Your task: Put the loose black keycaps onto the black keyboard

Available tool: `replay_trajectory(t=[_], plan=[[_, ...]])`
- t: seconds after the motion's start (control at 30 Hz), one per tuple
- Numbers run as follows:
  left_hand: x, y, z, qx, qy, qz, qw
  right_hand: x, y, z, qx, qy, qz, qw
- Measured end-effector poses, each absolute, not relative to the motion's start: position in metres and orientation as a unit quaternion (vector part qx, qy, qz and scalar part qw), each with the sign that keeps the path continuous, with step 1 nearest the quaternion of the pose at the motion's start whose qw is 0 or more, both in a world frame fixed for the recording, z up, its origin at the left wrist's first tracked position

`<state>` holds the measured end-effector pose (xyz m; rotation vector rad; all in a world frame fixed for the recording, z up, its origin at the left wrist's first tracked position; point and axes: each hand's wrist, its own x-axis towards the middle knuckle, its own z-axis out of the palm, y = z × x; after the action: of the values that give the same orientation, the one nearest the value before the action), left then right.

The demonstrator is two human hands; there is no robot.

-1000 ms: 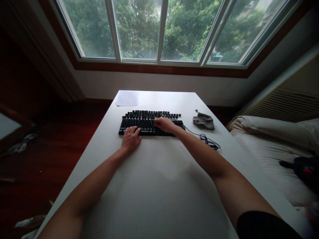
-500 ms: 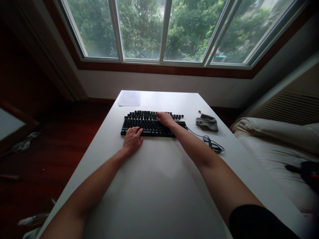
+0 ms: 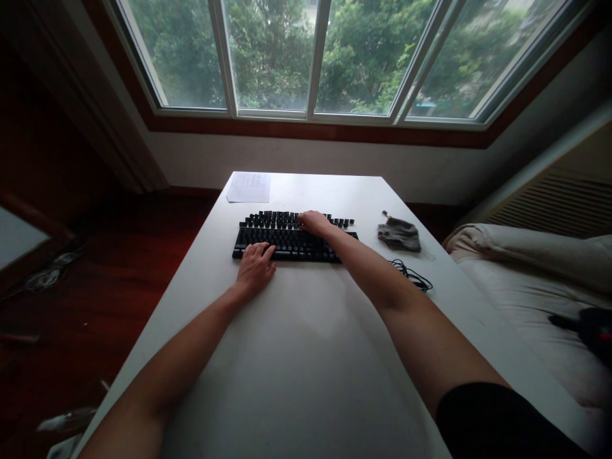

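A black keyboard (image 3: 296,247) lies across the white table. Behind it, loose black keycaps (image 3: 272,220) stand in several rows. My left hand (image 3: 255,268) rests on the keyboard's front left part, fingers spread and open. Over the back edge of the keyboard, my right hand (image 3: 314,223) reaches down among the keycaps with its fingers drawn together. Whatever is between those fingertips is too small to make out. My right forearm covers the keyboard's right end and part of its cable.
A coiled black cable (image 3: 412,275) and a grey cloth pouch (image 3: 398,234) lie on the table (image 3: 306,357) to the right. Printed paper (image 3: 248,187) sits at the far left corner. A beige sofa (image 3: 507,280) stands to the right, a window (image 3: 272,57) ahead.
My right hand has shifted slightly left and up over the keycaps, and its forearm now hides more of the cable. My left hand stays in place on the keyboard.
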<state>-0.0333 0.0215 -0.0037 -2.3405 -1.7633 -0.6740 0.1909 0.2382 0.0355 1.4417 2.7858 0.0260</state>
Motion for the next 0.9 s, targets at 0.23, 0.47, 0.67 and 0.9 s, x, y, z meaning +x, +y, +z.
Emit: replay_trajectory(t=[0.23, 0.47, 0.67, 0.9], plan=[[-0.033, 0.021, -0.005, -0.775, -0.585, -0.231, 0.063, 0.201, 0.225, 0.048, 0.457, 0.882, -0.055, -0.098], [-0.032, 0.021, -0.006, -0.776, -0.583, -0.229, 0.069, 0.21, 0.199, 0.054, 0.337, 0.916, -0.21, -0.063], [-0.033, 0.021, -0.006, -0.775, -0.584, -0.229, 0.07, 0.207, 0.183, 0.048, 0.347, 0.925, -0.151, -0.035], [-0.032, 0.021, -0.005, -0.777, -0.582, -0.231, 0.07, 0.204, 0.168, 0.052, 0.353, 0.932, -0.081, -0.034]])
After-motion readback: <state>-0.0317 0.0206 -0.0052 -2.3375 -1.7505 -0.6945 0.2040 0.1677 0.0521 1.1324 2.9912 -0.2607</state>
